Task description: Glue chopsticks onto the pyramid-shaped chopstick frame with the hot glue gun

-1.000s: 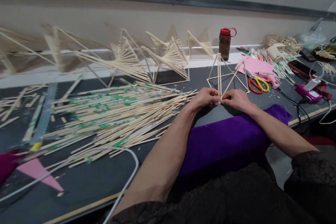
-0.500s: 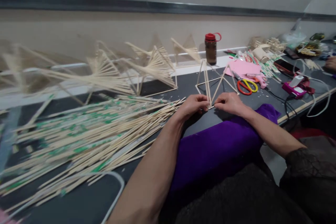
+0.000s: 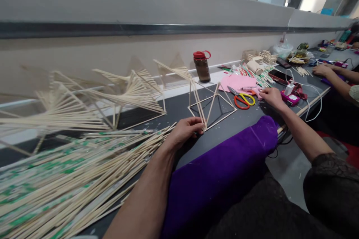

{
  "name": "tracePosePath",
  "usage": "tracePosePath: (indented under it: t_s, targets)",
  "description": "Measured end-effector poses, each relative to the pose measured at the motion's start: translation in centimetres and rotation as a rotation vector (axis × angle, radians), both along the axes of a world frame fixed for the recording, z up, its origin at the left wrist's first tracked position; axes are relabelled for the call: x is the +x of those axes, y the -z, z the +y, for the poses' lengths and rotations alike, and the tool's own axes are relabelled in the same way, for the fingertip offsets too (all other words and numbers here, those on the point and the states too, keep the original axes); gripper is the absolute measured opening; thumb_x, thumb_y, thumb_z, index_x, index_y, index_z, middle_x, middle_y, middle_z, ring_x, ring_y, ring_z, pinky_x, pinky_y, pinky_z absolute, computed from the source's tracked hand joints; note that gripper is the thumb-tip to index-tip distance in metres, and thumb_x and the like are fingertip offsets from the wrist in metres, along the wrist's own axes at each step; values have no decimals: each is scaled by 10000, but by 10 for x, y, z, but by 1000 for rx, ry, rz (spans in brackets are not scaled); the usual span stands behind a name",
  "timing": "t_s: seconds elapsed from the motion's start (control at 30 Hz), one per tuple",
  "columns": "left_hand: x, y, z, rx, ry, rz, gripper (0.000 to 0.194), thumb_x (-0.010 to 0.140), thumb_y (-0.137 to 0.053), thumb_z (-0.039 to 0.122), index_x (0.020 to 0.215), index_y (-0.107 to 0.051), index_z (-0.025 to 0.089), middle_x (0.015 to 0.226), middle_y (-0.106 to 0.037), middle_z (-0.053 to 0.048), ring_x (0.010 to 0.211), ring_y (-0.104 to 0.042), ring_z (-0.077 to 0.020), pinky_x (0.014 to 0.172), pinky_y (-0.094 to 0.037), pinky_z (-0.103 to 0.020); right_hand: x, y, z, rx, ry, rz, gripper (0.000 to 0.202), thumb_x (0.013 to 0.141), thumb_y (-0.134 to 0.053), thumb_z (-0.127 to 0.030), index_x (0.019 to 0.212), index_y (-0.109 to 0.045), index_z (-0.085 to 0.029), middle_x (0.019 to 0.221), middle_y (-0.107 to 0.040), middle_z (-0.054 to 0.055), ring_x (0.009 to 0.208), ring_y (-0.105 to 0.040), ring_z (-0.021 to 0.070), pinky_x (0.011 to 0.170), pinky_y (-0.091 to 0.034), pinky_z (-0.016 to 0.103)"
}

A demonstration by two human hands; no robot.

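Observation:
My left hand (image 3: pixel 186 130) pinches the near corner of a small frame of thin wooden sticks (image 3: pixel 213 121), which stands on the dark table. My right hand (image 3: pixel 272 98) reaches out to the right, its fingers closed on the back of a pink hot glue gun (image 3: pixel 256 91) that lies on the table. Scissors with red and yellow handles (image 3: pixel 244 100) lie between the frame and the glue gun. Behind them is a pink sheet (image 3: pixel 237 82).
Several finished stick models (image 3: pixel 131 93) line the wall. A pile of loose sticks (image 3: pixel 112 168) covers the left. A brown bottle with a red lid (image 3: pixel 202 68) stands behind the frame. Purple cloth (image 3: pixel 218 157) lies before me. Another person's hand (image 3: pixel 322 70) rests farther right.
My right hand has left the frame's near corner and moved right to the glue gun. My left hand stays on the corner. The view has turned to the right.

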State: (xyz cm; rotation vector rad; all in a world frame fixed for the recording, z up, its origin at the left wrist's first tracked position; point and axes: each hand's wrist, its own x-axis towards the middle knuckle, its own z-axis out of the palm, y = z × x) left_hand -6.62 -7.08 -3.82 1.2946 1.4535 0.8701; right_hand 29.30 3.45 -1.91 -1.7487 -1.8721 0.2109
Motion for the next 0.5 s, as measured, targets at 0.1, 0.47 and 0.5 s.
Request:
tracePosePath:
  t_s: [0.1, 0.47, 0.5]
  targets:
    - [0, -1, 0, 4, -8, 11, 369, 567, -769, 365, 866, -729, 153, 702, -652, -28, 587, -557, -133, 493, -342, -230, 6, 4, 25, -147, 138, -94, 243, 819, -588, -314, 824, -791, -182, 927, -757, 89, 886, -657, 214, 685, -397, 271]
    - [3, -5, -3, -15, -28, 23, 363, 574, -760, 374, 868, -734, 163, 688, -648, -30, 585, -546, -138, 489, -336, -230, -7, -5, 58, -228, 260, 112, 224, 775, -583, -240, 665, -666, -63, 719, -650, 166, 740, -615, 184, 647, -367, 317]
    - [3, -5, -3, -18, -26, 23, 362, 571, -760, 374, 865, -734, 163, 689, -648, -29, 584, -546, -137, 488, -334, -230, -4, -5, 60, -208, 269, 146, 231, 781, -575, -246, 664, -660, -66, 713, -646, 163, 724, -606, 179, 642, -365, 317]
